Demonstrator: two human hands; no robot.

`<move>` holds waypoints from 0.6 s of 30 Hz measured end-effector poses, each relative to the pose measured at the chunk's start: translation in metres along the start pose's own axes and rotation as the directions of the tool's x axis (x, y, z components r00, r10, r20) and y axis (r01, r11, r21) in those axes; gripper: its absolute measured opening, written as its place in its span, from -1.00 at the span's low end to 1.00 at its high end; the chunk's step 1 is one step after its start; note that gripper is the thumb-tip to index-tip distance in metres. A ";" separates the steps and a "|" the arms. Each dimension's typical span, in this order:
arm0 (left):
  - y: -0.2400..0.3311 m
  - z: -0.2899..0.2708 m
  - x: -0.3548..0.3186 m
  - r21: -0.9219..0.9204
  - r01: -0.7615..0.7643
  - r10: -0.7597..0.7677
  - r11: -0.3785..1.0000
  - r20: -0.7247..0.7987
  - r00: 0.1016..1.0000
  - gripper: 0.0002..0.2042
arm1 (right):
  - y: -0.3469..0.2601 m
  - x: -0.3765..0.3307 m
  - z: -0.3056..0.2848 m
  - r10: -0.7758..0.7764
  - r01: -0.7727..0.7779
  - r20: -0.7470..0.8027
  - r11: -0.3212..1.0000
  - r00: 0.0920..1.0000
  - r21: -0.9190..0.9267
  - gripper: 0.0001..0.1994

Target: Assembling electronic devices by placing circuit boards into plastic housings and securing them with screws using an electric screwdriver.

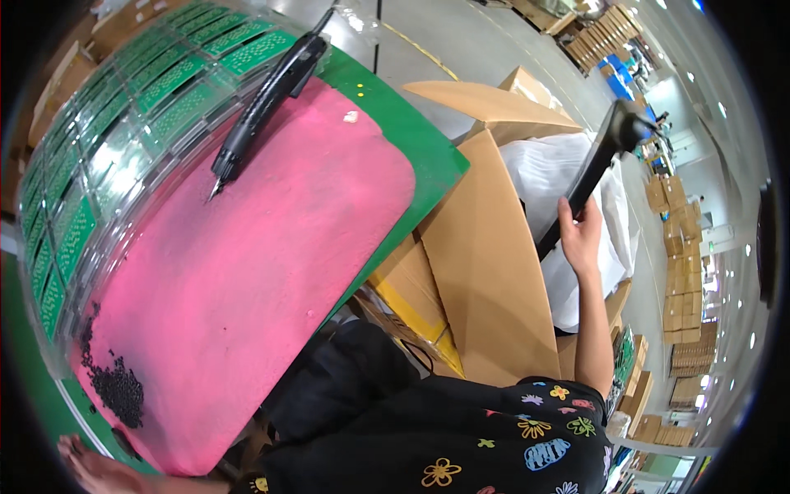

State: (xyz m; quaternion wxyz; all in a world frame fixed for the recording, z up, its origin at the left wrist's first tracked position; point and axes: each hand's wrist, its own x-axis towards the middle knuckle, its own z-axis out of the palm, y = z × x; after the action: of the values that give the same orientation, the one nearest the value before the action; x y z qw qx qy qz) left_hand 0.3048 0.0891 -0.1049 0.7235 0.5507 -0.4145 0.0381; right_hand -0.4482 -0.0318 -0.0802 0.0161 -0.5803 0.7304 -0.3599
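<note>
My left hand on the bench, my right lifting a black panel from a box.

My left hand (86,469) lies flat, released, on the green table (37,412) beside the pink mat (247,255) and its pile of black screws (115,387). Farther off, my right hand (580,235) is clenched round the black panel (592,165), which stands tilted over the open cardboard box (485,272).

The pink mat (247,272) lies mostly bare between the hanging screwdriver (263,103) and the black screw pile (115,387).
</note>
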 end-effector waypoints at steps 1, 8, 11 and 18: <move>0.003 -0.001 0.003 0.003 0.028 -0.028 1.000 0.059 0.998 -0.73 | -0.025 0.003 0.004 -0.125 0.124 0.042 0.992 0.991 0.023 -0.88; 0.072 0.078 -0.019 0.131 -0.191 0.085 0.973 0.564 0.822 -0.81 | -0.137 0.009 0.087 -0.789 0.937 0.585 0.322 0.185 0.138 -0.82; 0.096 0.123 -0.016 0.064 -0.279 0.115 0.958 0.805 0.582 -0.76 | -0.184 -0.017 0.124 -0.829 0.875 0.559 0.248 -0.030 0.415 -0.85; 0.074 0.196 -0.029 0.186 -0.514 0.098 0.838 0.874 0.476 -0.55 | -0.286 -0.028 0.185 -0.853 0.721 0.325 -0.083 -0.409 0.688 -0.74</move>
State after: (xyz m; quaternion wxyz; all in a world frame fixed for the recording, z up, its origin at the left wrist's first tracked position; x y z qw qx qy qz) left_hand 0.1387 -0.0325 -0.0567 0.2763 0.5572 -0.7831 -0.0081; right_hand -0.1184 -0.1208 -0.0722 0.0922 -0.9932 -0.0671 -0.0250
